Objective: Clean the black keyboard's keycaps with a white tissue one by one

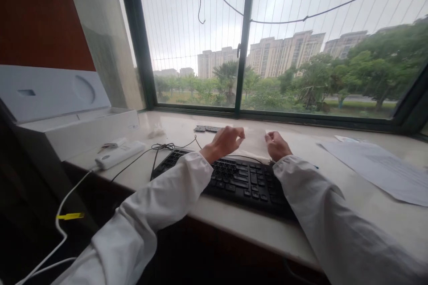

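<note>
A black keyboard (240, 183) lies slantwise along the front of the white sill; part of its key field shows bare square sockets. My left hand (225, 140) is over its far edge, fingers curled and thumb and forefinger close together. Just beyond the keyboard's far right part, my right hand (277, 144) is closed, its fingertips turned toward the left hand. A faint pale patch shows between the hands; I cannot tell whether it is a thin sheet they hold or glare. Loose dark keycaps (204, 128) lie in a group behind the left hand, which partly hides them.
An open white box (90, 129) stands at the left. Before it lies a white power strip (122, 155) with a white cord. A black cable (162, 146) is bundled behind the keyboard. Papers (377, 169) lie at the right; the window (239, 110) closes off the back.
</note>
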`<action>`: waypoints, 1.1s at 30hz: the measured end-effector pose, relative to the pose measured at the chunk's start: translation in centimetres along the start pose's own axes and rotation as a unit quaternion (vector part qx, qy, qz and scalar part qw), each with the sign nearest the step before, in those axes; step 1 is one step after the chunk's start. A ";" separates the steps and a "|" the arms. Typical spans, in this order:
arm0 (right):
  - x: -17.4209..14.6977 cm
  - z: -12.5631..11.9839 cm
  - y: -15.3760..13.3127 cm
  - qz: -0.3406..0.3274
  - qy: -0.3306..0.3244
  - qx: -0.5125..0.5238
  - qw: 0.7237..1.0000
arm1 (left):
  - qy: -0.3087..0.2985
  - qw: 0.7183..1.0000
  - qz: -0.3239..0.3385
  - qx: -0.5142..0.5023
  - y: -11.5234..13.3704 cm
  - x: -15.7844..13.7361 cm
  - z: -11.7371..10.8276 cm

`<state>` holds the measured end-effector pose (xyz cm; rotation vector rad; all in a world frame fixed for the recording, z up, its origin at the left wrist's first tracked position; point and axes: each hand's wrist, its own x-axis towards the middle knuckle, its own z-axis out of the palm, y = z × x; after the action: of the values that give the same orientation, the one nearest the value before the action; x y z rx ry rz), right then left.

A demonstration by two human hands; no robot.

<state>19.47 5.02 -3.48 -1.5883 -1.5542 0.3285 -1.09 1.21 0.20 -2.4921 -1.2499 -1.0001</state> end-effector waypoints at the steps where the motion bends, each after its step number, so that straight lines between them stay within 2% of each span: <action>1: 0.1 0.2 0.0 0.003 -0.006 0.045 0.999 | -0.002 1.000 0.015 -0.013 -0.2 -0.3 0.5; 4: -0.1 0.9 -0.4 0.035 -0.045 0.151 0.987 | 0.008 0.999 0.034 -0.041 -0.6 -1.0 1.3; 7: -1.0 1.5 -1.3 0.063 -0.108 0.236 0.963 | 0.023 0.998 0.038 -0.053 -0.3 -1.2 1.4; 11: -2.0 1.5 -2.0 0.000 -0.196 0.305 0.932 | 0.043 0.998 0.031 -0.045 0.2 -1.3 1.2; 13: -2.2 1.3 -1.9 -0.013 -0.200 0.320 0.926 | 0.053 0.997 0.024 -0.044 0.2 -1.3 1.1; 17: -2.1 1.1 -1.5 0.026 -0.176 0.346 0.921 | 0.061 0.996 0.017 -0.058 -0.1 -1.3 1.1; 21: -1.6 1.1 -1.2 0.023 -0.170 0.328 0.929 | 0.057 0.997 0.016 -0.058 -0.2 -1.3 1.2; 26: -1.1 1.1 -1.1 0.012 -0.095 0.329 0.939 | 0.046 0.998 -0.002 -0.042 -0.8 -1.4 1.2; 28: -1.3 1.1 -1.3 0.009 -0.116 0.341 0.933 | 0.045 0.998 -0.001 -0.041 -0.8 -1.4 1.1; 31: -2.1 1.3 -1.9 0.000 -0.201 0.354 0.913 | 0.047 0.997 0.013 -0.053 -0.6 -1.6 1.1; 33: -2.7 1.4 -2.2 -0.003 -0.228 0.349 0.909 | 0.046 0.997 0.024 -0.059 -0.3 -1.7 1.2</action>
<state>16.50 2.77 -3.74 -0.9715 -1.5197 1.1771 -1.41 0.81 -1.78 -2.5167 -1.1306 -1.1952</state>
